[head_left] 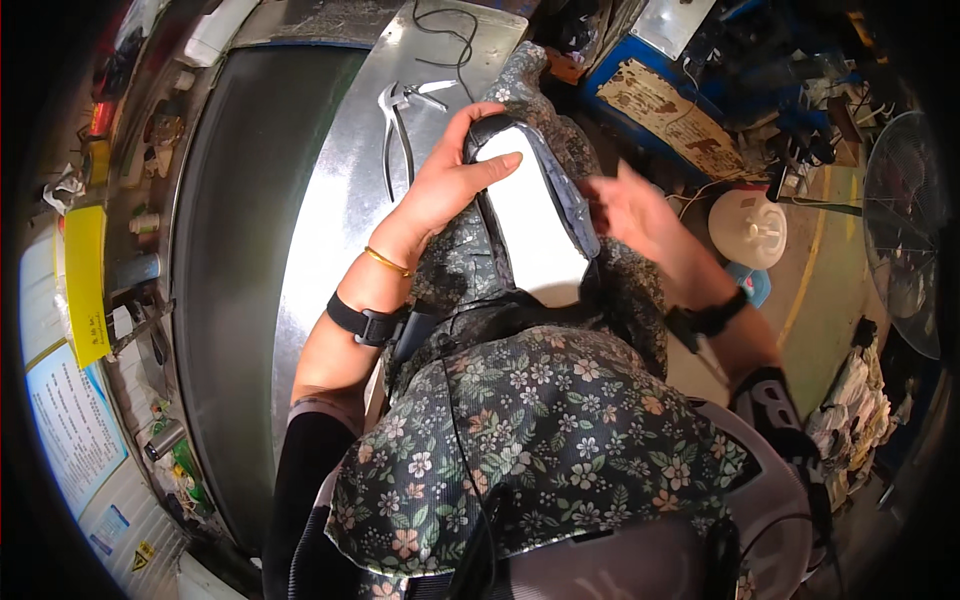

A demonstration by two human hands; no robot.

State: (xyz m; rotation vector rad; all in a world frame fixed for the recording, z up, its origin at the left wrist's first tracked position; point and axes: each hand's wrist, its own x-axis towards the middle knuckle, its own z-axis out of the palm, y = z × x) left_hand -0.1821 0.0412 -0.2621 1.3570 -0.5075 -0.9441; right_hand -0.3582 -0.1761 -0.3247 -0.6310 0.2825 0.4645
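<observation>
On my lap, over a dark floral apron (pixel 530 430), rests a shoe upper (pixel 566 185) of dark blue fabric. Its edge wraps around a white sole-shaped face (pixel 535 220), which is turned up toward me. My left hand (pixel 450 175) grips one end, its thumb pressed on the white face and the other fingers around the dark edge. Beside the right edge of the upper is my right hand (pixel 640 215), smeared by motion. Its fingertips are partly hidden by the fabric, so whether they grip it is unclear. Steel pliers (pixel 397 140) lie on the metal table beyond my left hand.
A shiny metal table (pixel 335 190) borders a dark conveyor belt (pixel 260 200) on my left. To the right stand a white plastic jug (pixel 747 228) and a fan (pixel 905 220). A black cord (pixel 462 50) trails across the table's far end.
</observation>
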